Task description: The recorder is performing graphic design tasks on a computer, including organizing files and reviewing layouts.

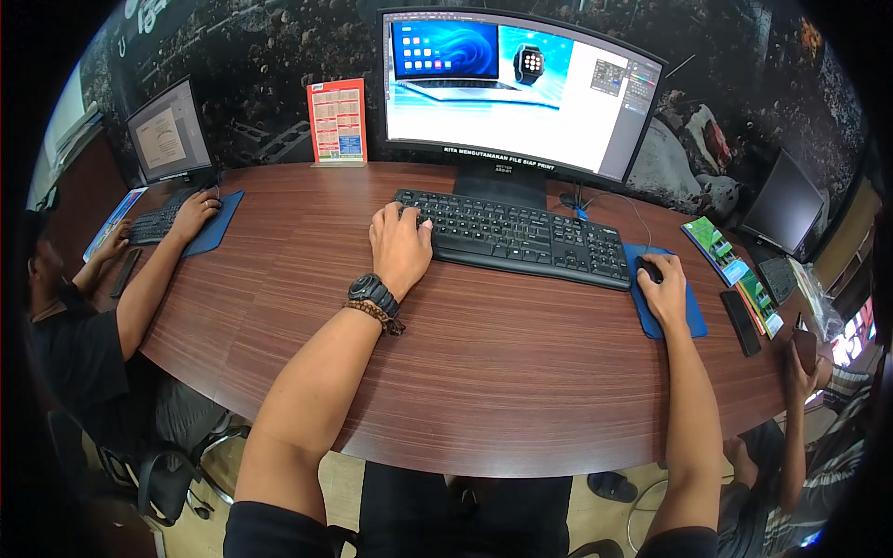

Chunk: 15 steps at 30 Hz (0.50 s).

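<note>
My left hand [401, 244] rests at the left end of a black keyboard [521, 234], its fingers spread over the keys and holding nothing. A black watch [374, 294] and a beaded bracelet circle that wrist. To the right, my right hand [665, 288] is curled over a black computer mouse [648, 270] on a blue mouse pad [693, 316]. Behind the keyboard stands a large curved monitor [502, 119], showing a picture of a laptop and a smartwatch beside tool panels.
The brown wooden desk [502, 372] curves around me. A red-and-white card stand [338, 123] is left of the monitor. At far left a person [88, 316] works at another computer; at far right someone holds a phone [805, 342] near brochures [716, 249] and a black keyboard wrist rest-like bar [740, 323].
</note>
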Each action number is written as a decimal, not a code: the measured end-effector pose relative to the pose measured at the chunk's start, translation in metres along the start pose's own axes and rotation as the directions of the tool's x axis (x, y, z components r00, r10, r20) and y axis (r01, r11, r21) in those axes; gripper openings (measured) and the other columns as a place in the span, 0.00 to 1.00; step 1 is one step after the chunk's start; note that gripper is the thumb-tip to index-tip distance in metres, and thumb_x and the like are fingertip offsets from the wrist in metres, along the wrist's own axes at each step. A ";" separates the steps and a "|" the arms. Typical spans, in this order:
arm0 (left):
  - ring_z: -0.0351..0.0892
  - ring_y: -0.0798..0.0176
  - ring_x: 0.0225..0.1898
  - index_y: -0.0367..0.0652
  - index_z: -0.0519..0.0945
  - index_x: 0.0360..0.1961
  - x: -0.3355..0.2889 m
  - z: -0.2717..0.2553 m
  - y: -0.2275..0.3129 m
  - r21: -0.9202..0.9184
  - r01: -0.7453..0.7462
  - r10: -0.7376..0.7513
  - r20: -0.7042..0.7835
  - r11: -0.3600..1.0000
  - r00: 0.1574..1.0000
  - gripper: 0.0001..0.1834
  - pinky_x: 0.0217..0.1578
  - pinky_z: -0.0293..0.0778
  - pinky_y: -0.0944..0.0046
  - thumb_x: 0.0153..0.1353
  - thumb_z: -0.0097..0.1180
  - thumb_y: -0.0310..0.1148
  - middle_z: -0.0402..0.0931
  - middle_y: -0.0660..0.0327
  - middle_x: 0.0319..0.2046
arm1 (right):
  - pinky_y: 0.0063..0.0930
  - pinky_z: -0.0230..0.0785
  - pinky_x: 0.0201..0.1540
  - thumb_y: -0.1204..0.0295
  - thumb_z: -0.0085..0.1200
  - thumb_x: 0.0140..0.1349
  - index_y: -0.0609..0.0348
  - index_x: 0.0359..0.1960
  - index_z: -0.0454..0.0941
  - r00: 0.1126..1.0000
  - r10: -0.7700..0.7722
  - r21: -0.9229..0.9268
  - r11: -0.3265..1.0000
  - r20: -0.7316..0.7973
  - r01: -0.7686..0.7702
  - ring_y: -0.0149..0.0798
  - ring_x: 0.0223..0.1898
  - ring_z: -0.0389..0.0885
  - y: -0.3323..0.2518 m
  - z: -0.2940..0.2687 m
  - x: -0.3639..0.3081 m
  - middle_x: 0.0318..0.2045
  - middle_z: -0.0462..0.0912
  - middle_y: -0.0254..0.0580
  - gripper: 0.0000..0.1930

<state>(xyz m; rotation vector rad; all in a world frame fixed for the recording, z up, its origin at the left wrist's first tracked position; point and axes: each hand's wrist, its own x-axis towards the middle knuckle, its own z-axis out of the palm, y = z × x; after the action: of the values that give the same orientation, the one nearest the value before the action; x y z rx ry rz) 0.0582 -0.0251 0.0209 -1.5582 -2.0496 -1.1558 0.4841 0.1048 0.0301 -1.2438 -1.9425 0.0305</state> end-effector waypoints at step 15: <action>0.66 0.40 0.60 0.34 0.80 0.50 0.000 0.001 0.000 0.021 0.005 -0.005 0.015 1.000 1.000 0.17 0.61 0.63 0.44 0.66 0.57 0.35 0.72 0.44 0.56 | 0.42 0.70 0.56 0.67 0.61 0.54 0.60 0.45 0.84 1.000 0.016 0.003 1.000 0.010 -0.016 0.55 0.51 0.78 -0.003 -0.001 0.000 0.47 0.78 0.54 0.17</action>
<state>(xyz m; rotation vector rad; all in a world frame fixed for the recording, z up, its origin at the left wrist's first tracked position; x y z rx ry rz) 0.0580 -0.0247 0.0205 -1.5574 -2.0693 -1.1247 0.4826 0.1031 0.0324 -1.2596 -1.9404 0.0474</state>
